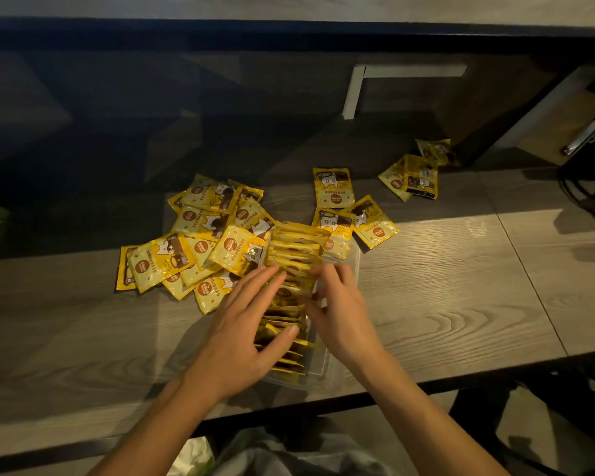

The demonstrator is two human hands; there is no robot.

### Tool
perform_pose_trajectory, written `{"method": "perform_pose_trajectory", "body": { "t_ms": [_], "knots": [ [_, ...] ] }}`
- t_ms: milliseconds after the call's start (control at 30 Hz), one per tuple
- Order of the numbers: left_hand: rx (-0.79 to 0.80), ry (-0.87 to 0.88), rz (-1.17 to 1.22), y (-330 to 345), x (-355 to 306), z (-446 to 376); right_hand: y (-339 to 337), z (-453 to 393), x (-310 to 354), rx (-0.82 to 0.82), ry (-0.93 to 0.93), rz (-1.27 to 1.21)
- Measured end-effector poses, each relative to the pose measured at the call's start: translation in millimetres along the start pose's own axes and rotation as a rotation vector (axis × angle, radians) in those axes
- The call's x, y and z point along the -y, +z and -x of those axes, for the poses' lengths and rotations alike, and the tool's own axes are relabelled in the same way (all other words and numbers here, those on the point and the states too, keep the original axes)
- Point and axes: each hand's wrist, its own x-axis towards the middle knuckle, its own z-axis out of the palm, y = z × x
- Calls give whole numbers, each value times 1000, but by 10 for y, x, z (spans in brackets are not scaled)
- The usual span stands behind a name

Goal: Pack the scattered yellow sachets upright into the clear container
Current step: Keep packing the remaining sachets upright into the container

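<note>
Centrally, clear container (318, 367) lay lengthwise on wooden table (461, 286), yellow sachets (294, 255) standing upright inside in tight row. Left hand (244, 333) spread flat, fingers straight, pressing row. Right hand (340, 309) loosely curled on sachet tops; grasp unclear. Loose sachets (200, 242) heaped left-centre of frame.

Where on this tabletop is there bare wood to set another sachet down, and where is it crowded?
Bare wood lies right of the clear container, out toward the table near edge, and left of the left hand, below the big pile of sachets. Crowded: the pile itself, the three sachets beyond the container, and the far-right cluster.
</note>
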Motion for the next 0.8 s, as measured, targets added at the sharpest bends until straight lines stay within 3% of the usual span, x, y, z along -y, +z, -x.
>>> {"method": "perform_pose_trajectory", "body": {
  "t_ms": [300,433,567,633,800],
  "knots": [
    [-193,127,-30,71,52,91,-72,98,-101,122,-187,4],
    [-201,156,-70,120,87,119,-154,93,-125,179,-272,129],
    [-127,148,-170,183,132,165,-216,151,-122,242,-263,58],
    [-129,133,-194,202,163,172,-217,186,-135,275,-319,172],
    [-194,105,-231,210,151,47,-144,216,-153,224,-332,260]
  ]
}}
